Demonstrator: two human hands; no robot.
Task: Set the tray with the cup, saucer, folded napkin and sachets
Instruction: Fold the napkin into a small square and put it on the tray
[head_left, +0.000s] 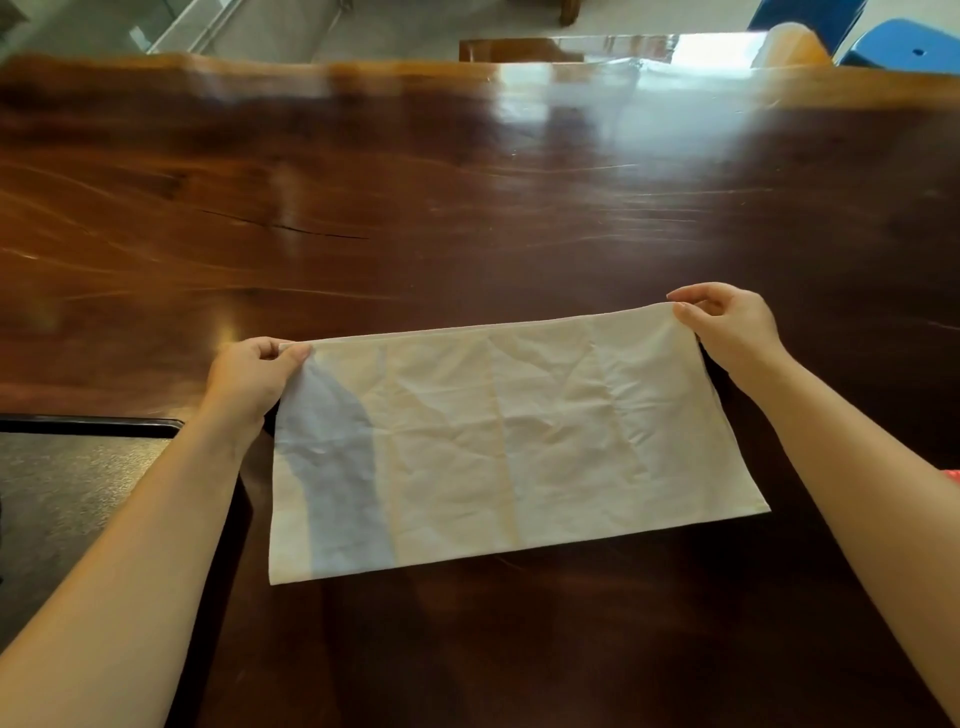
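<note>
A cream cloth napkin (509, 441) lies as a wide rectangle on the dark wooden table, folded once with its doubled edge at the far side. My left hand (249, 379) pinches its far left corner between thumb and fingers. My right hand (732, 327) pinches the far right corner the same way, lifted slightly off the table. A black tray (93, 427) sits at the left, partly under my left forearm; only its far rim and textured floor show. No cup, saucer or sachets are in view.
The glossy wooden table (467, 208) stretches far ahead. A small red-and-white thing (953, 475) peeks in at the right edge. Blue plastic stools (904, 44) and a wooden chair back (524, 49) stand beyond the far edge.
</note>
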